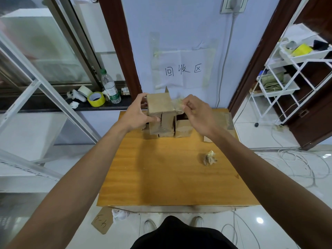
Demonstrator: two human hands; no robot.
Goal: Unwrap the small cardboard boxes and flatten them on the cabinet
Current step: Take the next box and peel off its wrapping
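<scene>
One wooden cabinet top point(161, 168) carries small cardboard boxes point(183, 129) clustered at its far edge, the raised box point(159, 105) gripped by the left hand point(138, 115), seemingly as a brace, while the right hand point(197, 115) pinches clear tape point(178, 105) at its side, a discarded tape wad point(209, 158) lying well apart.

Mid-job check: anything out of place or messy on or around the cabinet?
Minor litter only. A crumpled tape wad lies loose on the cabinet top, right of centre. On the floor by the cabinet's near left corner lie crumpled white paper and a cardboard tag. Loose cables trail across the floor at right.
</scene>
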